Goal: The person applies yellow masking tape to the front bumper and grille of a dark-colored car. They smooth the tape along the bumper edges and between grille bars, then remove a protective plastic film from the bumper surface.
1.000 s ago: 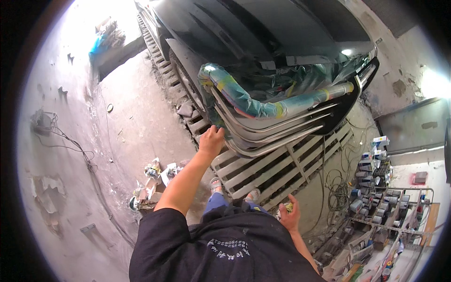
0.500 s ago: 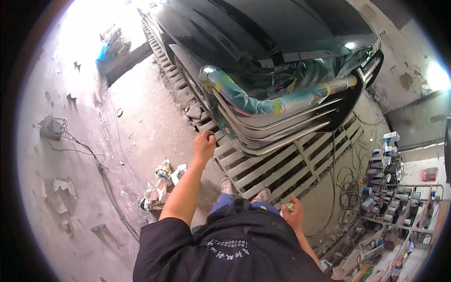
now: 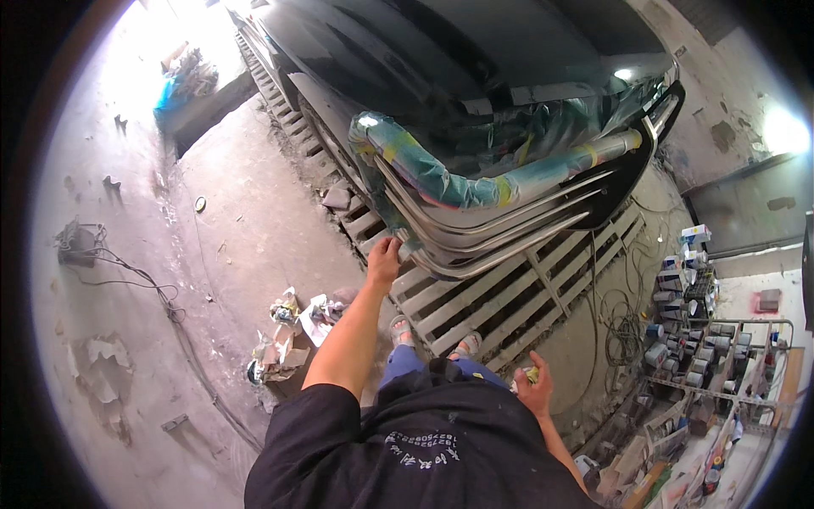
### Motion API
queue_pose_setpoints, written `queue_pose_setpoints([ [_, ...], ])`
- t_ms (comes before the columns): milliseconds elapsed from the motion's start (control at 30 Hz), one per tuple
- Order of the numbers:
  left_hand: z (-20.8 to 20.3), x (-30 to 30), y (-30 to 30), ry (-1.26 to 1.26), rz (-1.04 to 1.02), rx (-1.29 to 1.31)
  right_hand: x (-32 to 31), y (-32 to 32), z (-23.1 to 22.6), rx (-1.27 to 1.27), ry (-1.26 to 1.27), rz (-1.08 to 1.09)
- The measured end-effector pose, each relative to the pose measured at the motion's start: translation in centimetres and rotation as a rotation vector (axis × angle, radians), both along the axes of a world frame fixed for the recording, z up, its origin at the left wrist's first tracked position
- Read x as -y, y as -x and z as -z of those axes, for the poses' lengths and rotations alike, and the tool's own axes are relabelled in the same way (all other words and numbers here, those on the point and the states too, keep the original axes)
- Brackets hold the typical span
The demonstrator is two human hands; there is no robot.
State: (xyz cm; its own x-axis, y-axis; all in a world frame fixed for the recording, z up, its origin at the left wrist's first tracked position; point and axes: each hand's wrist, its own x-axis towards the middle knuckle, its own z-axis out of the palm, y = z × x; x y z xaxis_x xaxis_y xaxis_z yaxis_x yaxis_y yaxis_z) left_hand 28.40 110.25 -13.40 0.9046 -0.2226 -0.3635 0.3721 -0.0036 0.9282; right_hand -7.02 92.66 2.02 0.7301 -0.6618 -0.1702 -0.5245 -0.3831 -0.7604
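Note:
A tubular front bar, wrapped along its top in greenish masking film with bands of yellow tape, runs across the front of a dark vehicle. Bare metal rails curve beneath the wrapped part. At the near left corner of these rails, my left hand is closed, its fingertips pinching the lower hanging end of the film. Held low by my right hip, my right hand is curled round a small yellow and white thing, mostly hidden by the fingers.
Slatted floor grating lies under the vehicle's front. Crumpled paper and a carton sit on the floor at left. Cables trail along the left wall and coiled hose lies at right. Several cans fill the rack.
My left hand has moved up and right to the corner of the rails and now meets the film's end. My right hand stays beside my hip, still holding the small thing. The view has shifted slightly.

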Motion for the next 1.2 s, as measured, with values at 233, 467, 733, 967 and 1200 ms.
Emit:
queue_pose_setpoints([
  [233, 0.4, 0.7, -3.3, -0.625, -0.100, 0.414, -0.2, 0.5, 0.5, -0.051, 0.098, -0.005],
  [467, 10.3, -9.6, -4.3, -0.559, -0.401, -0.161, -0.2, 0.6, 0.8, -0.020, 0.075, 0.050],
  [733, -3.5, -3.4, -2.8, 0.430, -0.352, -0.038, -1.2, -0.3, 1.1, -0.106, 0.049, -0.002],
  [967, -4.9, -1.2, -5.1, -0.214, -0.053, 0.290, -1.0, -1.3, 0.4, -0.049, 0.068, -0.025],
  [1200, -6.4, -1.7, -7.2, -0.506, 0.298, 0.505, -1.2, -0.3, 0.8, -0.100, 0.006, 0.057],
])
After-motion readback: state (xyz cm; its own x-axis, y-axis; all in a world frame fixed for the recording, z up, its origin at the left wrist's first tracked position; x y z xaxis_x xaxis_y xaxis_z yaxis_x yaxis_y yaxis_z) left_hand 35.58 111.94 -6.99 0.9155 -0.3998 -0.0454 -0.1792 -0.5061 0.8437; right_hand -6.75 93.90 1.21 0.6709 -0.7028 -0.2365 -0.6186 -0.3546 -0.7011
